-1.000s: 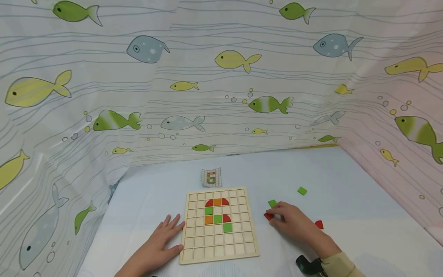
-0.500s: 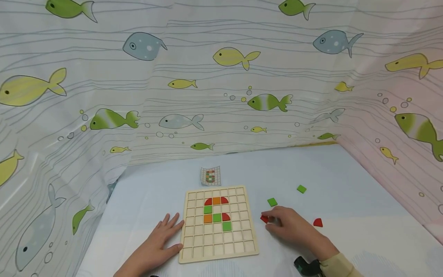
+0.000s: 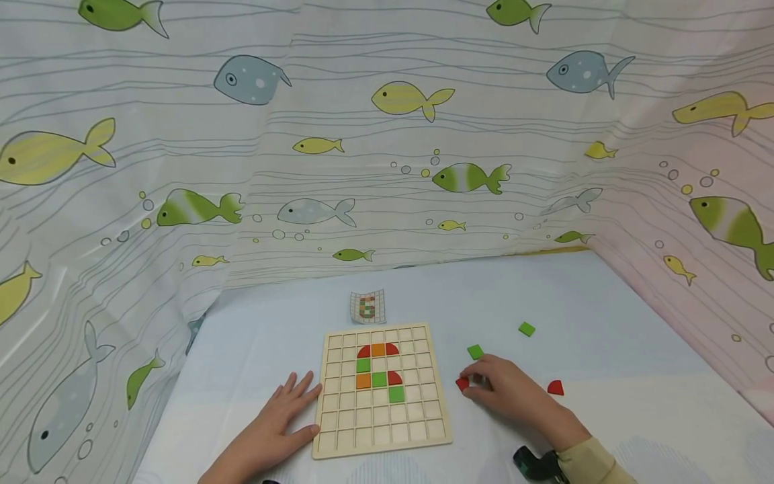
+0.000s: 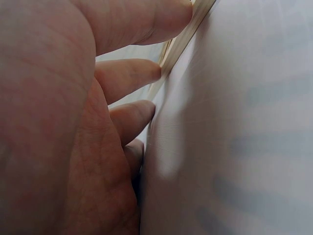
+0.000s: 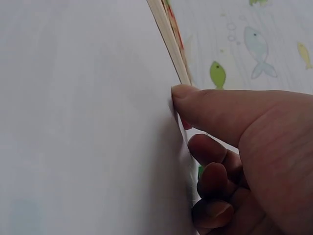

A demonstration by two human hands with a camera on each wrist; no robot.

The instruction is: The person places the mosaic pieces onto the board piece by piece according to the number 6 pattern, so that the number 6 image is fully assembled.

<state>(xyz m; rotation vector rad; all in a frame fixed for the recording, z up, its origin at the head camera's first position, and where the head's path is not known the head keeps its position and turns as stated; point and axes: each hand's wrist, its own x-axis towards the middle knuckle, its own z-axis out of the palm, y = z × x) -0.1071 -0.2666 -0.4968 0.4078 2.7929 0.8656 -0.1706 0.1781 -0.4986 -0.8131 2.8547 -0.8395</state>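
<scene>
A wooden grid board lies on the table with several red, orange and green tiles set in its squares. My left hand rests flat beside it, fingers spread, with fingertips at the board's left edge; the left wrist view shows fingers reaching that edge. Right of the board, my right hand pinches a red tile between thumb and index finger, low at the tabletop. Part of this tile is hidden by the fingers. In the right wrist view only a sliver of the red tile shows under the thumb.
A green square tile lies just beyond the right hand, another green tile farther back. A red quarter-round tile is right of the wrist. Behind the board stands a small pattern card. Fish-printed curtains surround the table.
My right hand has drawn the red tile a little left, toward the board, away from the nearer green tile. The left hand has stayed at the board's edge.
</scene>
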